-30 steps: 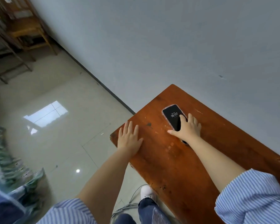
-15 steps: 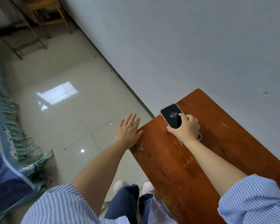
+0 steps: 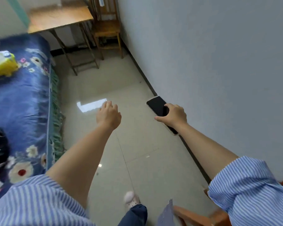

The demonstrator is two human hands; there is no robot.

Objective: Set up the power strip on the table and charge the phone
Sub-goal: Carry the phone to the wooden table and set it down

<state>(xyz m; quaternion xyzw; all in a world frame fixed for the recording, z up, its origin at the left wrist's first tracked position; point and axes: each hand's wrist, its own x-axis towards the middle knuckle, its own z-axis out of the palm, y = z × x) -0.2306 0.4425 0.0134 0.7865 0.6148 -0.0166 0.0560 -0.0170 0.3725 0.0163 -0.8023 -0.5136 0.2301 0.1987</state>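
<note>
My right hand [image 3: 174, 115] grips a black-screened phone [image 3: 157, 106] in a pale case, held in the air over the tiled floor beside the grey wall. The screen is dark. My left hand [image 3: 109, 115] hangs in front of me with fingers loosely curled and nothing in it. Only a corner of the red-brown wooden table [image 3: 194, 216] shows at the bottom right, behind my right sleeve. No power strip or charger is in view.
A bed with a blue flowered cover [image 3: 23, 103] runs along the left, a yellow toy-like object [image 3: 2, 64] on it. At the far end stand a wooden desk [image 3: 59, 17] and a wooden chair [image 3: 107, 30]. The grey wall [image 3: 219, 62] fills the right.
My right hand lifted the phone off the table and its screen went dark. My left hand left the table edge. The view swung left, away from the table, toward the room.
</note>
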